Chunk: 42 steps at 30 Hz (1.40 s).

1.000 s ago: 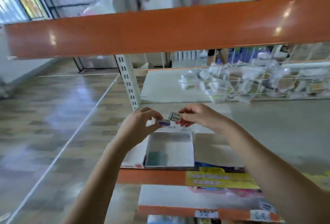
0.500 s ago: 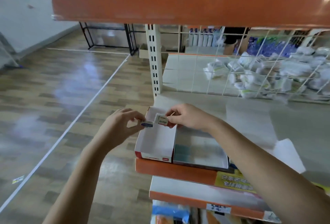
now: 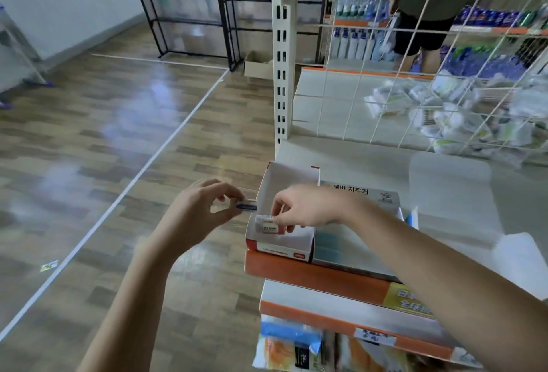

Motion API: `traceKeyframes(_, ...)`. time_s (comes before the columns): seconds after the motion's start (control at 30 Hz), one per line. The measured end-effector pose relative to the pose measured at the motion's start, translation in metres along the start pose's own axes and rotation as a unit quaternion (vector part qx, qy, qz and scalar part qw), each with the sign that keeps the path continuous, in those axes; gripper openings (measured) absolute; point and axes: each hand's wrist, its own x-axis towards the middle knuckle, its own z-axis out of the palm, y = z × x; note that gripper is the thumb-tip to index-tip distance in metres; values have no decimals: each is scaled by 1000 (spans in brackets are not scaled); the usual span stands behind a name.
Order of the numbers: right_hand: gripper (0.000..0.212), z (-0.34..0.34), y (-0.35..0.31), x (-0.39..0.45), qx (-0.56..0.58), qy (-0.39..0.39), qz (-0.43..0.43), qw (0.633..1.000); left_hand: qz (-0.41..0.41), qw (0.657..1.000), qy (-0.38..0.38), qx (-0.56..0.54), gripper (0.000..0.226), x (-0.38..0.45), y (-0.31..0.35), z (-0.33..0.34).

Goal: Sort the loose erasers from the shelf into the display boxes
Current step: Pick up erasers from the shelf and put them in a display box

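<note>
Two open display boxes stand side by side at the shelf's left front corner: a white box with a red trim and a grey box with a printed lid to its right. My right hand pinches a small white eraser with a red label and holds it low inside the white box, near its front wall. My left hand hovers just left of that box, off the shelf's edge, and pinches a thin eraser with a blue sleeve between thumb and forefinger.
The orange-edged shelf carries the boxes, with a white upright post behind. A wire grid backs the shelf, with wrapped packets piled behind it. A person stands in the far aisle. Packaged goods sit on the lower shelf.
My right hand has parted from the left and lowered its eraser into the white box. The left hand stays beside the box with the blue eraser. My view has tilted downward.
</note>
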Motion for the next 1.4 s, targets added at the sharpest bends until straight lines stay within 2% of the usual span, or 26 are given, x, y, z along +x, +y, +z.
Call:
traceKeyframes(0.23,26,2,-7,10,-11,-50,7,999,-6,1000,-9,-6,19,-5,0,4)
traceKeyframes(0.47,26,5,-5,15,55,-53,30,997,-10,1000,-22,-16,18,-4,-1,5)
traceKeyframes(0.73,23,8,1,20,44,-66,22,997,-12,999,-30,-20,19,-2,-5,10)
traceKeyframes(1.0,19,10,-1,25,33,-52,1,998,-14,999,-38,-16,20,-4,-2,7)
traceKeyframes(1.4,15,17,0,25,24,-26,19,999,-17,998,-55,-27,20,-6,2,9)
